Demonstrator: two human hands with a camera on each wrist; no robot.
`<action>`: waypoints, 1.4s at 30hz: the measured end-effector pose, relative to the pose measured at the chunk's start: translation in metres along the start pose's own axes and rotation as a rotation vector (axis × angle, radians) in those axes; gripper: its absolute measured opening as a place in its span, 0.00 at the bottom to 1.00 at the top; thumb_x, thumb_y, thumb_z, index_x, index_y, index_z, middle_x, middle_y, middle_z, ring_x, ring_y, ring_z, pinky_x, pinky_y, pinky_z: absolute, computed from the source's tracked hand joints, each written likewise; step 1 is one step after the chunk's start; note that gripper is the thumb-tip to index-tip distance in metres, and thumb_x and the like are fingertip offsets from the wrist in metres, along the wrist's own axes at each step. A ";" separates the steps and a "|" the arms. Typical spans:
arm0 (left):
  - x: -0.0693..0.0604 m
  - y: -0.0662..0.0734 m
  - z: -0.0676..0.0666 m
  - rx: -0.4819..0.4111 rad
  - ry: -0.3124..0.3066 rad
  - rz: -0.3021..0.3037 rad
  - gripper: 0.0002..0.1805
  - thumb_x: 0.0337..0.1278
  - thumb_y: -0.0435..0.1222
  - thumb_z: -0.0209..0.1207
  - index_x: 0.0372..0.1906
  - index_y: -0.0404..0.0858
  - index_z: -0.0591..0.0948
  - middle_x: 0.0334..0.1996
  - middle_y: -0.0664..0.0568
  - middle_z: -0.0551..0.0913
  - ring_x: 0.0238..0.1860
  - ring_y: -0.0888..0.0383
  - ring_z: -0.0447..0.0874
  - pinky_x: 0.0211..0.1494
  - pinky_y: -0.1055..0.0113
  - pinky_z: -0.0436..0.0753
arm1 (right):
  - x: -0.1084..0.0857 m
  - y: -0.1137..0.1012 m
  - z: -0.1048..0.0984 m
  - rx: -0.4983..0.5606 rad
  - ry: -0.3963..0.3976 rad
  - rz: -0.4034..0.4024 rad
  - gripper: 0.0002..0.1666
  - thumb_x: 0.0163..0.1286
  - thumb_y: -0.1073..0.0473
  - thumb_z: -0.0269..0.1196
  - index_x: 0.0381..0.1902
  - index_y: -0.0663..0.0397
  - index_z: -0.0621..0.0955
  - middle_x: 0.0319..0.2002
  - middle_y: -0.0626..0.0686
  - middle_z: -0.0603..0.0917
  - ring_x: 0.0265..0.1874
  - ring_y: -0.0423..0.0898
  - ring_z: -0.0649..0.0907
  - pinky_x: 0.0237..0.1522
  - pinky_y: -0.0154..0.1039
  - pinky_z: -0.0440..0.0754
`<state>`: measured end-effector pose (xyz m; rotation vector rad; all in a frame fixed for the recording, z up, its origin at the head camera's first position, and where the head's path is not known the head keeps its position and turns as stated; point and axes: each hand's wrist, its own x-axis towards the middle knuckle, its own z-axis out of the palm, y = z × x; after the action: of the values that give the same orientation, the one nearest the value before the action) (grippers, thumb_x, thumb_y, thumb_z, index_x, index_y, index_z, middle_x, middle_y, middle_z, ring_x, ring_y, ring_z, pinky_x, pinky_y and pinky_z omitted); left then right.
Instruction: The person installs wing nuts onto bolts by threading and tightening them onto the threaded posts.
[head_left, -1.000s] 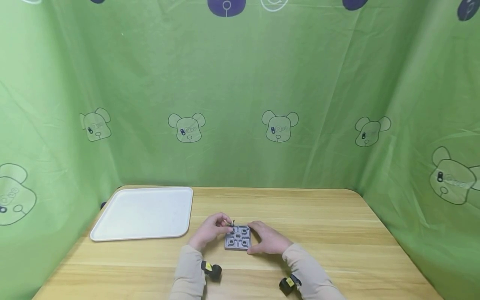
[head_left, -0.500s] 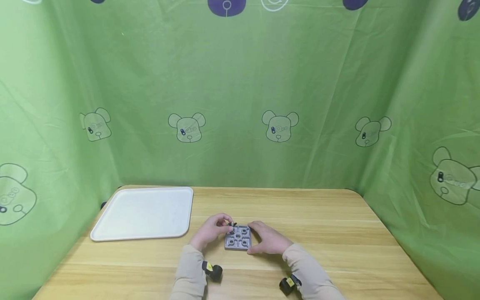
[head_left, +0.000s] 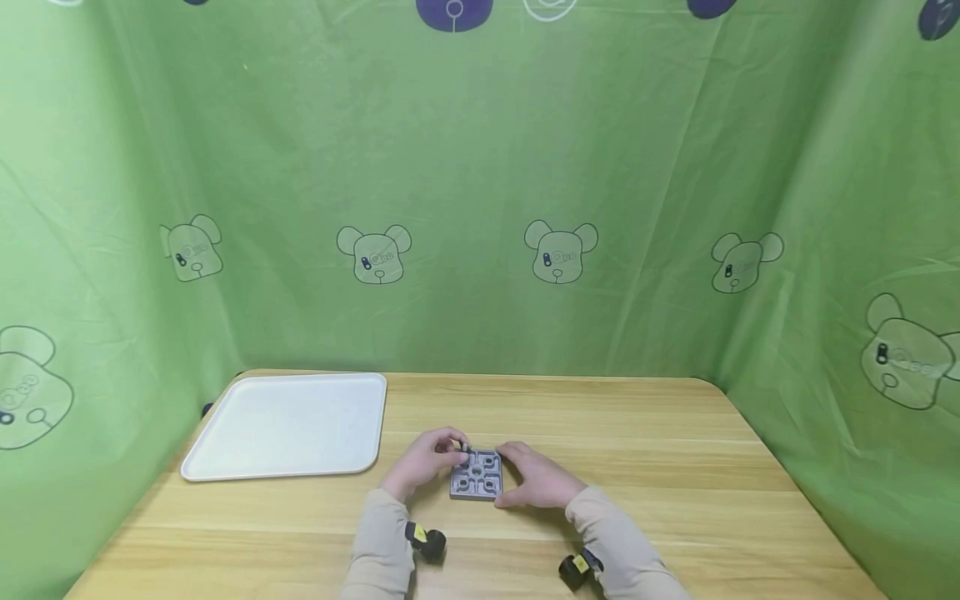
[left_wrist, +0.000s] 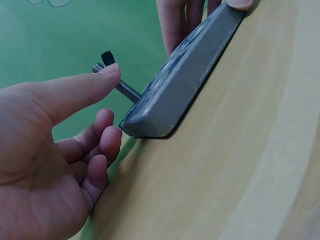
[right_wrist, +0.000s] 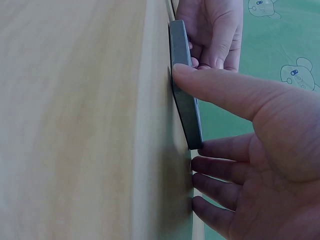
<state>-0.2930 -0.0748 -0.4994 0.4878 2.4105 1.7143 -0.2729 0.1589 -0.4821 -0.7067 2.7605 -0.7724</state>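
Observation:
A square grey metal plate (head_left: 476,485) with raised ribs and several round holes lies on the table, in the middle of the head view. From its far left corner rises a threaded bolt (left_wrist: 129,92), slender and bare along its lower length. Near the bolt's top sits a small black wing nut (left_wrist: 107,57), partly covered by the thumb. My left hand (head_left: 426,459) pinches this wing nut, the other fingers curled below. My right hand (head_left: 542,479) grips the plate's right side, thumb (right_wrist: 183,69) on the near right corner and fingers toward the far one.
A white rectangular tray (head_left: 288,427) lies at the table's left. The wooden table (head_left: 615,433) ends at a green curtain (head_left: 472,325), which also hangs on both sides.
The black wing of the nut has turned, from pointing up to lying over beside the fingertips. My left fingers have shifted slightly with it. The plate and my right hand stay in place.

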 end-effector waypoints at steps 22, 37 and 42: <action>0.000 -0.003 -0.004 -0.039 0.010 -0.024 0.14 0.52 0.31 0.65 0.44 0.35 0.80 0.34 0.51 0.76 0.36 0.58 0.72 0.42 0.67 0.72 | 0.002 0.000 0.001 0.001 -0.005 0.004 0.56 0.48 0.44 0.74 0.70 0.63 0.64 0.69 0.65 0.67 0.67 0.64 0.70 0.67 0.63 0.65; 0.003 -0.004 0.000 0.022 -0.019 -0.013 0.11 0.56 0.33 0.63 0.44 0.40 0.82 0.32 0.52 0.77 0.35 0.59 0.73 0.38 0.67 0.72 | 0.000 0.000 0.000 0.013 -0.005 0.005 0.56 0.48 0.45 0.74 0.70 0.63 0.64 0.69 0.65 0.67 0.67 0.64 0.70 0.66 0.64 0.65; 0.002 -0.003 0.000 0.012 -0.011 -0.022 0.12 0.55 0.34 0.64 0.46 0.39 0.81 0.32 0.51 0.77 0.35 0.58 0.73 0.36 0.67 0.73 | -0.001 -0.002 0.000 0.017 -0.005 0.005 0.56 0.49 0.45 0.74 0.70 0.63 0.64 0.69 0.65 0.67 0.67 0.65 0.70 0.66 0.64 0.65</action>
<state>-0.2952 -0.0751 -0.5019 0.4701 2.4109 1.6846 -0.2717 0.1581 -0.4807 -0.6971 2.7468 -0.7917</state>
